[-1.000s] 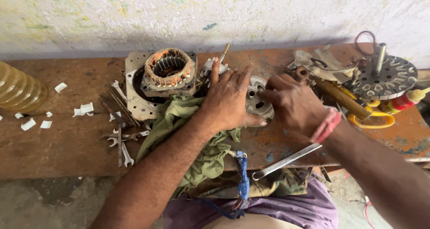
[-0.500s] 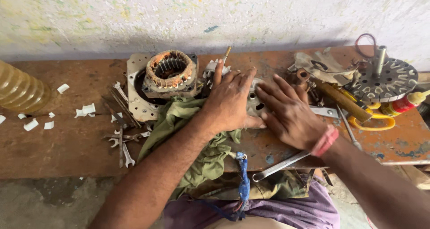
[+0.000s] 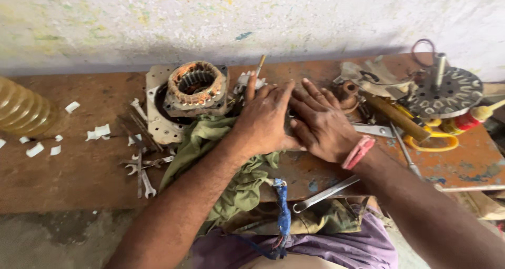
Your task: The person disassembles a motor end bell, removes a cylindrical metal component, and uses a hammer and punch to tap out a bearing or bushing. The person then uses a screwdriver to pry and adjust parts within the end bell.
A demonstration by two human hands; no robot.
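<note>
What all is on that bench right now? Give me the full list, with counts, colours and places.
Motor stator: one, copper windings, back centre-left on a pale plate.
Green rag: one, bench front, under left forearm.
Small spanners: several, grey, left of rag.
Long spanner: one, silver, front edge.
White scraps: several, far left.
Plastic bottle: one, yellowish, left edge.
Round slotted disc: one, grey, back right.
Wooden-handled tool: one, brown, right.
Left hand: flat on a hidden part, centre.
Right hand: flat beside it, pink wristband.
</note>
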